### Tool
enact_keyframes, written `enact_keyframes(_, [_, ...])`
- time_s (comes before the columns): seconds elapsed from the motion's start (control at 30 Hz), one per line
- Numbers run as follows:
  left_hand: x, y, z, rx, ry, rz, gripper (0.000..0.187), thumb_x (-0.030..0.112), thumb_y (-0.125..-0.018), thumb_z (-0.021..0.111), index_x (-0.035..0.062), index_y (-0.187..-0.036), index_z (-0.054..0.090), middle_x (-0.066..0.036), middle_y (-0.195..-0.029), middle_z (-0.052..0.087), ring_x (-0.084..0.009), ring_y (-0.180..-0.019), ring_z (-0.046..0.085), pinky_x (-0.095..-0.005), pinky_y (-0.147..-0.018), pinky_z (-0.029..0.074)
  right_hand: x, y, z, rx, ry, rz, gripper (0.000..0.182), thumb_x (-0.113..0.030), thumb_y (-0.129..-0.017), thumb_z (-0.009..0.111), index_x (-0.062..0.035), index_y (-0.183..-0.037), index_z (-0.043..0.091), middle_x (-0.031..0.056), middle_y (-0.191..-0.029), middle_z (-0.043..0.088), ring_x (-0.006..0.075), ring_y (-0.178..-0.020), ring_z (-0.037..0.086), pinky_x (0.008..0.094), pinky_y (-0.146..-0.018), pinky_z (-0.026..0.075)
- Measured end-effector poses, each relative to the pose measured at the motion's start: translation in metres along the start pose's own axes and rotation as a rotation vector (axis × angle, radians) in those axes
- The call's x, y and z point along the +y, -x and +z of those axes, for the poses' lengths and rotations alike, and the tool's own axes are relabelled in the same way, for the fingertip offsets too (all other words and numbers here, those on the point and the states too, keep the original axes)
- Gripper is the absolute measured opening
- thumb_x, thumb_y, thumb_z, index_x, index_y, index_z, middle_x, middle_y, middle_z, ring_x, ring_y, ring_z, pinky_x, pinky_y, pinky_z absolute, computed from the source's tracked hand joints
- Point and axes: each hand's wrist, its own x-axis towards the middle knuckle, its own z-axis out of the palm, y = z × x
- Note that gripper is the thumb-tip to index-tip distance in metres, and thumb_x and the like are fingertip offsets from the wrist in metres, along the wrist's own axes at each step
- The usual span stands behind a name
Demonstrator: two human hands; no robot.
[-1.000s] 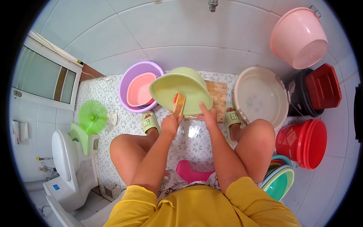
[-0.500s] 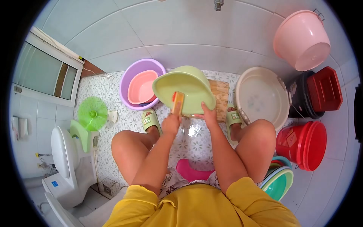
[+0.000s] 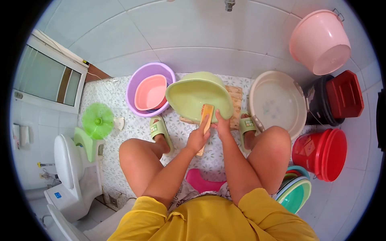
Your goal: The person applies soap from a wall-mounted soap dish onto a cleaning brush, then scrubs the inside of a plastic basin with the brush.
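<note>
My left hand [image 3: 198, 138] is closed around the handle of a scrubbing brush [image 3: 207, 114], whose head is against the inside of a light green basin [image 3: 187, 96] near its lower rim. The bristles are mostly hidden. The basin is tilted on its side, its opening facing me. Gripping its near rim at the lower right is my right hand [image 3: 222, 123], thumb on the inner face and the other fingers partly hidden. Behind and below the basin, a wooden board [image 3: 236, 96] lies on the floor.
At the left stands a purple basin [image 3: 131, 86] with a pink basin [image 3: 141, 90] inside. A large beige tub [image 3: 254, 94] is at the right, beside a red bucket [image 3: 311, 148] and stacked basins [image 3: 307, 197]. My slippered feet flank the board. A toilet [image 3: 68, 160] is far left.
My left hand has moved the brush right and slightly down across the basin's inner wall, closer to my right hand. The basin has shifted slightly right and turned a little.
</note>
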Motion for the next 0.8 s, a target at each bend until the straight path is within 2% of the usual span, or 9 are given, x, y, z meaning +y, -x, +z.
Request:
enact_keyframes(0.1, [0.000,-0.001,0.007,0.001,0.005,0.026,0.072,0.022,-0.083,0.053,0.0321,-0.143,0.014,-0.022,-0.077,0.061,-0.0401,-0.073,0.060,-0.0475,-0.069,0.047,0.008,-0.012,-0.009,0.034,0.026,0.035,0.056,-0.035,-0.083,0.064,-0.0062,-0.125,0.041,0.0134,-0.115,0.052,0.0304,-0.093,0.060,0.0408,-0.066,0.057])
enact_keyframes(0.23, [-0.015,-0.004,-0.006,0.079,-0.166,-0.062,0.072,0.023,-0.083,0.054,0.0367,-0.142,0.015,-0.020,-0.079,0.063,-0.0379,-0.074,0.061,-0.0465,-0.071,0.048,-0.008,-0.004,-0.006,-0.095,-0.030,0.084,0.055,-0.036,-0.084,0.063,-0.0063,-0.124,0.041,0.0120,-0.109,0.056,0.0272,-0.093,0.060,0.0408,-0.072,0.055])
enact_keyframes(0.33, [-0.022,-0.010,-0.025,0.046,-0.381,-0.085,0.070,0.024,-0.084,0.053,0.0372,-0.141,0.016,-0.021,-0.079,0.062,-0.0361,-0.071,0.061,-0.0452,-0.067,0.049,-0.028,0.010,0.001,0.015,0.027,0.172,0.056,-0.037,-0.080,0.067,-0.0055,-0.121,0.046,0.0128,-0.109,0.057,0.0289,-0.088,0.061,0.0420,-0.075,0.055])
enact_keyframes(0.4, [-0.025,-0.012,-0.032,0.040,-0.420,-0.089,0.070,0.025,-0.084,0.052,0.0384,-0.141,0.014,-0.019,-0.078,0.062,-0.0355,-0.071,0.062,-0.0452,-0.066,0.050,-0.034,0.014,0.002,0.208,0.196,-0.044,0.051,-0.035,-0.075,0.072,-0.0004,-0.109,0.057,0.0120,-0.095,0.063,0.0261,-0.081,0.063,0.0363,-0.073,0.053])
enact_keyframes(0.43, [-0.027,-0.014,-0.035,0.037,-0.436,-0.103,0.071,0.025,-0.084,0.053,0.0387,-0.141,0.014,-0.019,-0.078,0.062,-0.0356,-0.071,0.062,-0.0453,-0.066,0.050,-0.031,0.010,-0.002,0.208,0.201,-0.047,0.051,-0.035,-0.075,0.072,-0.0004,-0.109,0.057,0.0120,-0.095,0.063,0.0261,-0.081,0.063,0.0363,-0.073,0.053])
enact_keyframes(0.5, [-0.027,-0.014,-0.035,0.033,-0.446,-0.113,0.071,0.026,-0.084,0.053,0.0390,-0.141,0.013,-0.019,-0.079,0.062,-0.0357,-0.071,0.062,-0.0454,-0.066,0.050,-0.027,0.005,-0.009,0.393,0.721,-0.551,0.039,-0.030,-0.070,0.074,-0.0043,-0.097,0.063,0.0075,-0.067,0.063,0.0218,-0.065,0.064,0.0333,-0.064,0.051])
enact_keyframes(0.63, [-0.017,-0.013,-0.035,0.103,-0.509,-0.220,0.071,0.025,-0.083,0.052,0.0408,-0.141,0.014,-0.019,-0.084,0.063,-0.0345,-0.074,0.063,-0.0443,-0.069,0.050,-0.049,0.022,-0.001,0.406,0.817,-0.623,0.035,-0.026,-0.068,0.073,-0.0043,-0.093,0.064,0.0100,-0.064,0.063,0.0211,-0.065,0.064,0.0350,-0.063,0.048])
enact_keyframes(0.73, [-0.016,-0.013,-0.035,0.071,-0.471,-0.231,0.071,0.023,-0.083,0.051,0.0416,-0.140,0.014,-0.018,-0.089,0.064,-0.0335,-0.078,0.063,-0.0437,-0.072,0.050,-0.056,0.027,0.006,0.420,0.808,-0.658,0.027,-0.026,-0.069,0.072,-0.0038,-0.084,0.065,0.0122,-0.071,0.065,0.0264,-0.066,0.063,0.0378,-0.064,0.048])
enact_keyframes(0.8, [-0.014,-0.014,-0.035,0.054,-0.450,-0.208,0.072,0.023,-0.083,0.052,0.0407,-0.141,0.014,-0.018,-0.089,0.064,-0.0334,-0.078,0.063,-0.0441,-0.073,0.050,-0.050,0.019,0.003,0.515,0.866,-0.790,0.025,-0.026,-0.071,0.071,-0.0032,-0.079,0.066,0.0149,-0.076,0.065,0.0320,-0.070,0.062,0.0409,-0.065,0.047])
